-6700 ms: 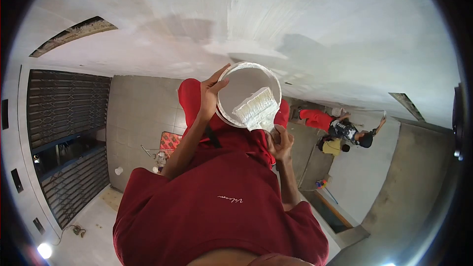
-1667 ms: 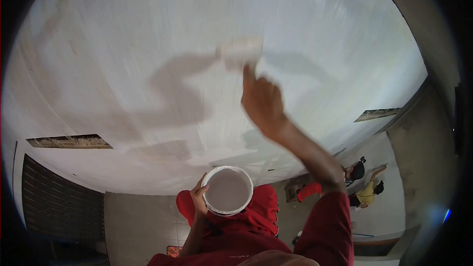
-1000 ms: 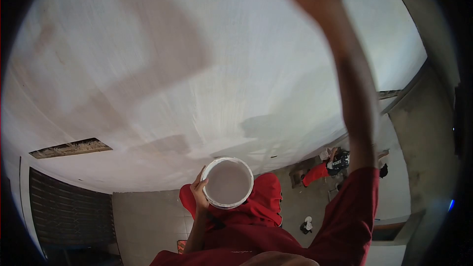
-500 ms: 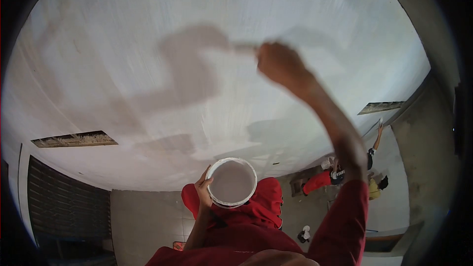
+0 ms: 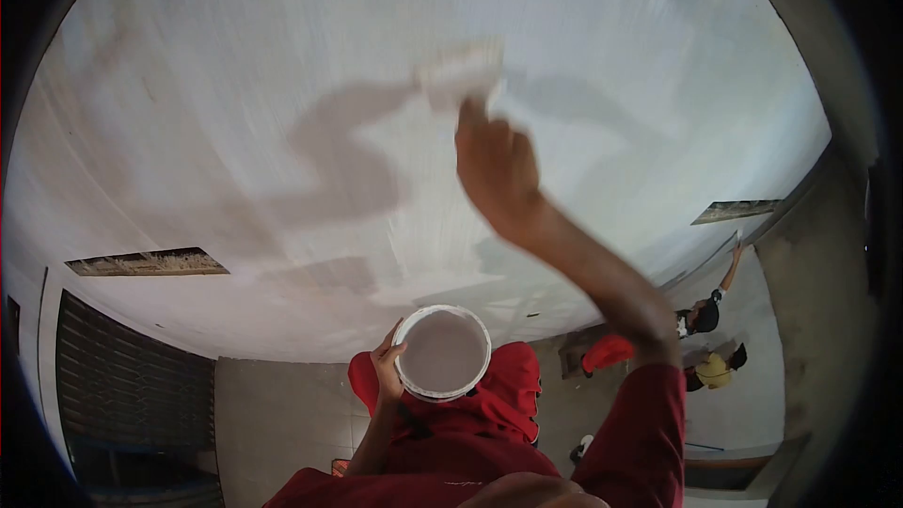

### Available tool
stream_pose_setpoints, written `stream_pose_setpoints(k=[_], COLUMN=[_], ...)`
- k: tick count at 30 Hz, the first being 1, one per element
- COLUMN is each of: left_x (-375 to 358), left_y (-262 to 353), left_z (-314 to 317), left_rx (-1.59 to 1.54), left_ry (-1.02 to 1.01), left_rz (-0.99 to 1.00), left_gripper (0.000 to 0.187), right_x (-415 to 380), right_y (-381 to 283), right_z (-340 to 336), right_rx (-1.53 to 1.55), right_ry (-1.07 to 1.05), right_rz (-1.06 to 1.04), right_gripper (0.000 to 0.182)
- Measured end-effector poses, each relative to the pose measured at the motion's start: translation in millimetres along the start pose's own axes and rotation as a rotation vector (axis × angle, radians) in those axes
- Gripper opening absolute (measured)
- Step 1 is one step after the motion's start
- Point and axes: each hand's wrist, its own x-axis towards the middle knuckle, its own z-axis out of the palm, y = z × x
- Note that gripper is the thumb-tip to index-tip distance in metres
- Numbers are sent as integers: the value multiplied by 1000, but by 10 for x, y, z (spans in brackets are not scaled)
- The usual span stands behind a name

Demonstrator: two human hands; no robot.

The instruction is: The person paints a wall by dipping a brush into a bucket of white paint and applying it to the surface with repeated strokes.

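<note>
My right hand [image 5: 499,165] is closed around the handle of a wide paintbrush [image 5: 463,73], whose pale head is against the wall [image 5: 282,66] and slightly blurred. The handle itself is mostly hidden by my fingers. Near my lap, my left hand [image 5: 388,364] grips the rim and side of a white paint bucket [image 5: 489,350]. Inside it lies pale greyish paint [image 5: 442,353]. The wall has streaky whitish paint, with a wet shine near the top and arm shadows across it.
Two people work at the right; one person [image 5: 701,315] reaches up to the wall. Vent openings [image 5: 146,262] [image 5: 736,212] sit low in the wall. A dark metal grille [image 5: 132,386] stands at the left. Far below is the tiled floor [image 5: 277,414].
My right hand has moved left and slightly down, and the brush head now shows above it. The bucket and my left hand have stayed nearly in place.
</note>
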Motion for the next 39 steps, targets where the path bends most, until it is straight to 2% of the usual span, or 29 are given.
stream_pose_setpoints(k=[3,4,7,10,12,15,16,18,21,23,24,25,27,29,32,34,36,39], left_x=[2,16,73,18,-7,43,62,53,-24,-5,60,85,33,-6,2,-42,-28,-15], left_y=[-76,-98,-132,-70,-54,-117,-113,-95,-62,-65,-118,-173,-179,-30,-11,-36,29,22], left_z=[-97,-135,-99,-54,-82,-99,-85,-86,-116,-82,-87,-137,-138,-34,-5,27,56,46], left_rx=[27,43,0,-3,-7,34,73,120,138,140,103,69,44,44,-37,-4,-10,-57], left_ry=[-25,-33,2,-20,-3,8,5,-1,15,46,32,20,6,3,15,49,48,9], left_rz=[-4,8,30,35,13,33,64,88,57,36,49,57,52,58,0,26,43,31], left_gripper=[53,54,54,52,51,50,50,50,50,50,51,51,52,53,54,54,54,53], right_x=[-693,-805,-613,319,833,1267,1381,1465,1284,653,240,-128,-791,-1016,-874,-376,231,814], right_y=[-241,-220,-73,525,857,1056,1043,1218,912,531,310,71,-211,-279,-50,264,731,1003], right_z=[176,233,340,-33,-545,-1237,-1482,-1086,-649,-46,96,180,369,464,468,306,-193,-984], right_rx=[375,489,514,429,365,209,332,252,156,-89,-138,-137,75,471,613,569,572,452], right_ry=[-713,-830,-712,-585,-298,32,24,545,181,489,374,112,-80,-620,-765,-580,-456,-336], right_rz=[-14,-83,-13,84,124,58,137,-126,65,19,47,100,75,179,90,239,223,243], right_gripper=[33,23,16,17,17,16,9,9,16,27,46,54,52,40,26,21,18,21])
